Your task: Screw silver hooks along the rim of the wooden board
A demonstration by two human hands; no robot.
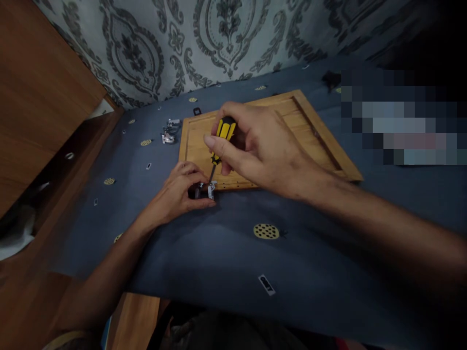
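A yellow and black screwdriver (225, 129) is gripped in my right hand (262, 141), tilted, its shaft pointing down to a metal hinge (211, 190). That hinge sits at the near left edge of a framed wooden door panel (189, 143) lying flat. My left hand (180, 189) holds the hinge between thumb and fingers, the thumb below it and the fingertips above. Whether a screw is under the tip is too small to tell. Several small dark holes run along the panel's near edge, right of the hinge.
Loose metal hinges (168, 136) lie left of the panel on the blue patterned sheet (226, 243). A small black square piece (197, 111) rests behind the panel. Wooden furniture (44, 97) stands at left, and a patterned wall covering (138, 48) rises behind.
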